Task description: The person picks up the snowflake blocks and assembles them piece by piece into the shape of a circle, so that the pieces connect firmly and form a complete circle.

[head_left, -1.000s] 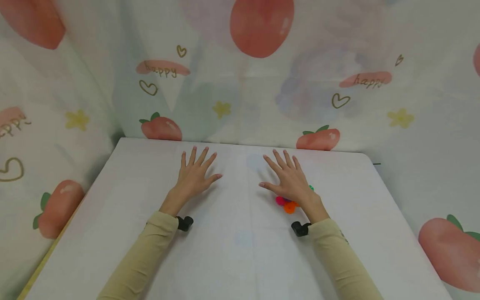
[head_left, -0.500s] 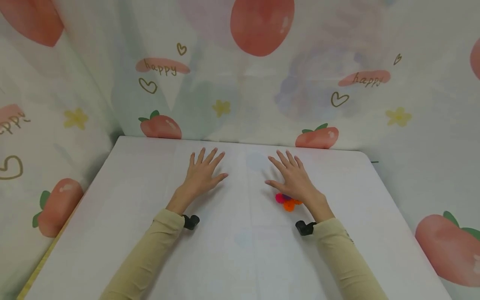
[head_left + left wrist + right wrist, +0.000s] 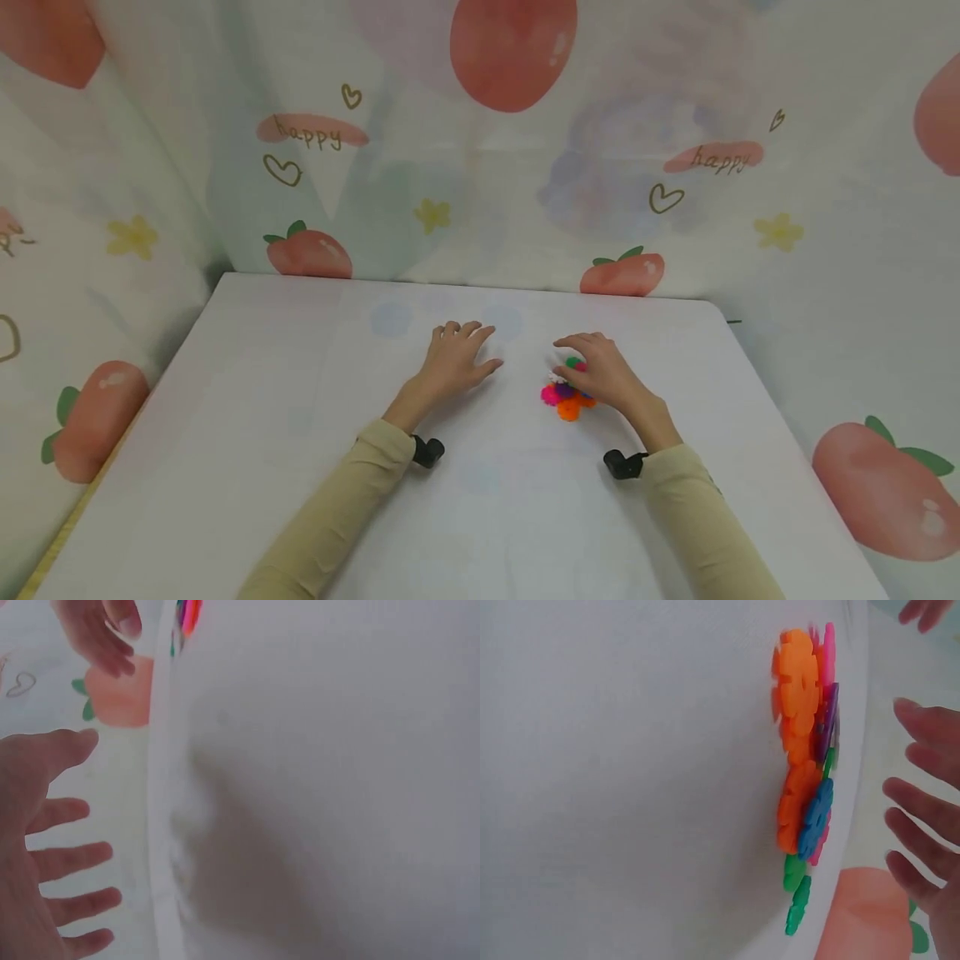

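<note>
A small pile of notched plastic snowflake discs lies on the white table, right of centre. Its pieces are orange, blue, purple, pink and green, several overlapping or leaning on one another. My right hand hovers above the pile's right side, fingers loosely bent and holding nothing; it hides part of the discs in the head view. My left hand is over the table left of the pile, fingers spread and slightly bent, with nothing in it. In the left wrist view its fingers are apart from the discs.
The white table ends at a patterned cloth backdrop with printed fruit, which also rises at both sides. A black wrist camera sits at the left cuff and another black camera at the right cuff.
My left hand has moved right, toward the pile. The right hand has shifted slightly right and its fingers have bent from spread, uncovering more of the discs. The head view has turned slightly right.
</note>
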Motion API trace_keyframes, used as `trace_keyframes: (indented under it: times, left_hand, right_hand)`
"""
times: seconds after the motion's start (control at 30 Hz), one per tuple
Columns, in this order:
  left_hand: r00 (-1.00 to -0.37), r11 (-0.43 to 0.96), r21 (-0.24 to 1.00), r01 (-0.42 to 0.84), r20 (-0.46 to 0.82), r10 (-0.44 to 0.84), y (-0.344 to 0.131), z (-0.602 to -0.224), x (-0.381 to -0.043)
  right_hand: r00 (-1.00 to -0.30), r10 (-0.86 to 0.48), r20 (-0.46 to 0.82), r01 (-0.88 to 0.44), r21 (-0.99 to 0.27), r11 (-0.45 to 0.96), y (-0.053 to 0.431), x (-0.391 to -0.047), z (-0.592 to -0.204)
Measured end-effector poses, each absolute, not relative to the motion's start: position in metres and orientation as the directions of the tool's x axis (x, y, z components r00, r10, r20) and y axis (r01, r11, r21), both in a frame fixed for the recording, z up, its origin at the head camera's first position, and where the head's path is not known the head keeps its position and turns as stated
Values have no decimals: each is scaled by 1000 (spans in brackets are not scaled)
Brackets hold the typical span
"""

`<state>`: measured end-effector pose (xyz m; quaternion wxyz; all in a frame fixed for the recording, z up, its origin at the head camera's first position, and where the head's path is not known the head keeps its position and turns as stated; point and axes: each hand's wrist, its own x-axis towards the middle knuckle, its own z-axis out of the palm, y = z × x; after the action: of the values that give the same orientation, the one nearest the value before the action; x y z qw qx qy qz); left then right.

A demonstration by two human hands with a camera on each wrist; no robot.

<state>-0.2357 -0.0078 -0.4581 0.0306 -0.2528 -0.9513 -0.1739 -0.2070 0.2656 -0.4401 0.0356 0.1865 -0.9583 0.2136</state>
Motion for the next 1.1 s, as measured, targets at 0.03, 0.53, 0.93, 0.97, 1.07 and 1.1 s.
trace_keyframes:
  times: [0.03, 0.53, 0.93, 0.97, 1.07, 1.1]
  left_hand:
    - [-871, 812, 318, 490, 139, 472, -2, -459, -235]
    - [-787, 736, 321, 596, 50, 615, 68, -470, -220]
    - [-789, 744, 315, 589, 24, 614, 87, -467, -208]
    - [-790, 742, 325, 586, 26, 612, 86, -467, -208]
    - [-799, 730, 387, 563, 28, 601, 82, -468, -209]
    - [-799, 717, 419, 557, 34, 601, 81, -469, -210]
  right_hand:
    - [-933, -334, 130, -358, -410, 839, 267, -206, -441]
    - [-943, -327, 52, -313, -464, 829, 280, -209, -457]
    - [-957, -289, -6, -251, -480, 841, 272, -213, -456]
    - [-958, -288, -12, -246, -486, 839, 271, -214, -457]
    - [-959, -284, -18, -238, -495, 836, 269, -215, -457]
    - [-960, -281, -17, -234, -501, 833, 269, -215, -457]
